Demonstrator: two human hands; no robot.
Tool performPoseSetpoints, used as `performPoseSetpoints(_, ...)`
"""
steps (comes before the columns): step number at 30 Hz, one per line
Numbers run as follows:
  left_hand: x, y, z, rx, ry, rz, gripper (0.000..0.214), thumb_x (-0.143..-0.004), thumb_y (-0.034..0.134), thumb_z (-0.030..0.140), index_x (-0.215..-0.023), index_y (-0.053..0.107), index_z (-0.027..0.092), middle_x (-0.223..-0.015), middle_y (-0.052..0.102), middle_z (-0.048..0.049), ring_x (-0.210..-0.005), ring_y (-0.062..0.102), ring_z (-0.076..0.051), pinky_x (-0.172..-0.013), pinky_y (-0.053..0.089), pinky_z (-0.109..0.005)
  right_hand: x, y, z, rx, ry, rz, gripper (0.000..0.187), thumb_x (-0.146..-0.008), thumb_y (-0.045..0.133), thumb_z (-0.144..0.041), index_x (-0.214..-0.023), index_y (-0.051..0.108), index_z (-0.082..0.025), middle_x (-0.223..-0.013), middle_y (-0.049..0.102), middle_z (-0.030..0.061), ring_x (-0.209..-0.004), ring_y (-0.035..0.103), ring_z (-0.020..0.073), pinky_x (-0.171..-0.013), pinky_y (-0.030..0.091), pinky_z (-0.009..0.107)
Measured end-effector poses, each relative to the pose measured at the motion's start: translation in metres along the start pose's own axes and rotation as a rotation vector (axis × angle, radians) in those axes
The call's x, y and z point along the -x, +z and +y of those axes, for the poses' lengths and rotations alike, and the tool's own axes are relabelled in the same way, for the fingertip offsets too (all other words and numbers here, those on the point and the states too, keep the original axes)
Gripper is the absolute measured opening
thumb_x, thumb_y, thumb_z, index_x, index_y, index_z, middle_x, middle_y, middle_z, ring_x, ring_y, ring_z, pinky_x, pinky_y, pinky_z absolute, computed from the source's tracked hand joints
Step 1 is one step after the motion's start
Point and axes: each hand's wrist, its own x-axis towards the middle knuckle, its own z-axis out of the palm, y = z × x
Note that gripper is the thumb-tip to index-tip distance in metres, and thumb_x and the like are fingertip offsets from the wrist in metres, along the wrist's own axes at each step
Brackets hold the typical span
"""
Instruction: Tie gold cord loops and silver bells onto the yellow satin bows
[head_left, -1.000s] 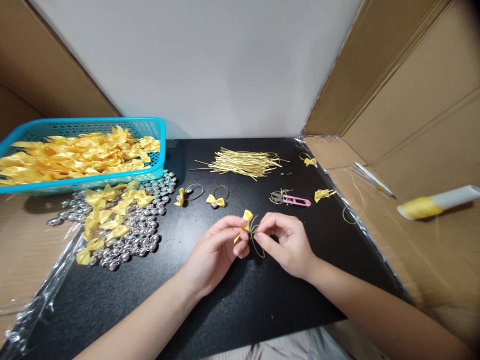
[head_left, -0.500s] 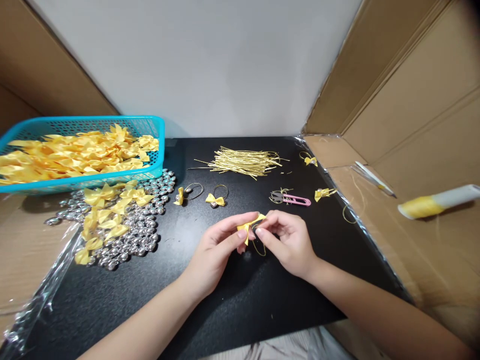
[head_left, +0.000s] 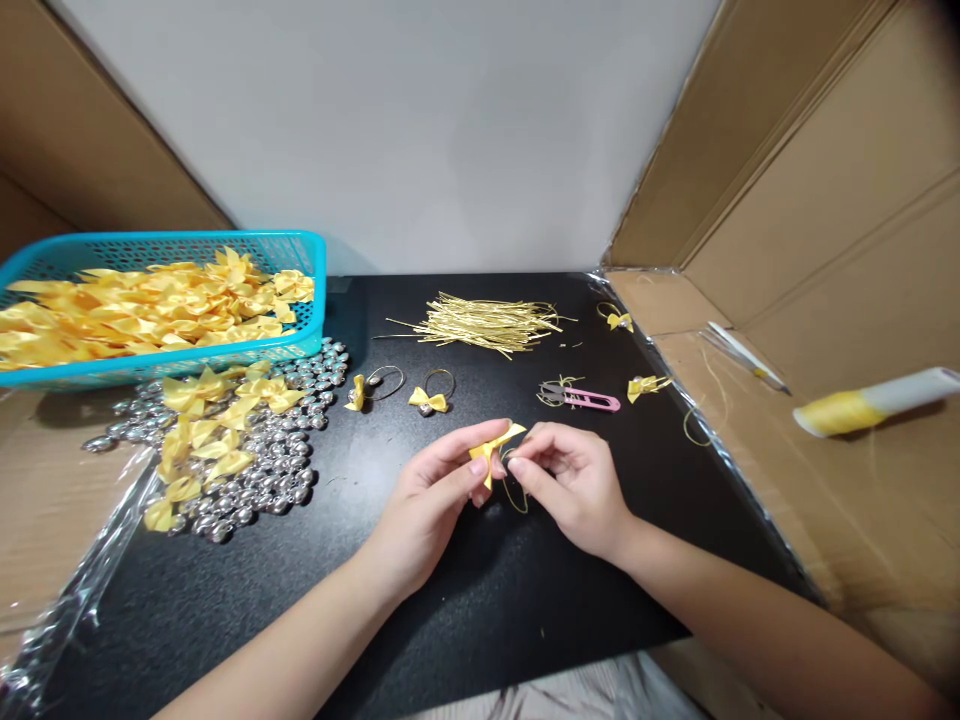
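My left hand (head_left: 439, 480) pinches a yellow ribbon bow (head_left: 491, 452) between thumb and fingers, above the black tabletop. Close beside it, my right hand (head_left: 574, 485) has thumb and forefinger pressed together on a thin gold cord (head_left: 516, 497), whose loop hangs below the bow. Where cord and bow meet is mostly covered by my fingers. Beyond my hands lie two bows with silver beads and cord loops: one bow (head_left: 428, 401) nearly straight ahead, another bow (head_left: 356, 393) left of it. Pink-handled thread snips (head_left: 581, 396) rest on cord scraps past my right hand.
A turquoise basket (head_left: 319, 300) full of yellow bows stands at the left. Silver beads (head_left: 289, 465) with loose bows (head_left: 225, 440) on them spread before it. A bundle of gold cords (head_left: 487, 325) lies at the back. Tweezers (head_left: 746, 358) and a yellow-white tube (head_left: 874, 400) are at right.
My left hand has shifted very slightly left, and a bit more of the bow shows between the hands. Both hands keep their pinches; the objects on the table stay put.
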Motion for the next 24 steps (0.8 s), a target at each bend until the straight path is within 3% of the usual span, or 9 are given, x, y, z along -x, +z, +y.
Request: performPoseSetpoints(24,-0.0012,-0.0002,-0.002,0.0,-0.023,0.009,0.026,-0.07,0.081,0.03,-0.095,0.079,0.024,-0.076,0.07,-0.0023,-0.07,0.053,-0.011,-0.062,0.041,-0.02,0.0005,0.0019,0.0003,0.027,0.024,0.03,0.009,-0.078,0.064,-0.018,-0.069,0.065,-0.017,-0.065,0.067,0.0035,-0.059,0.064,0.0144,-0.055,0.052,0.026)
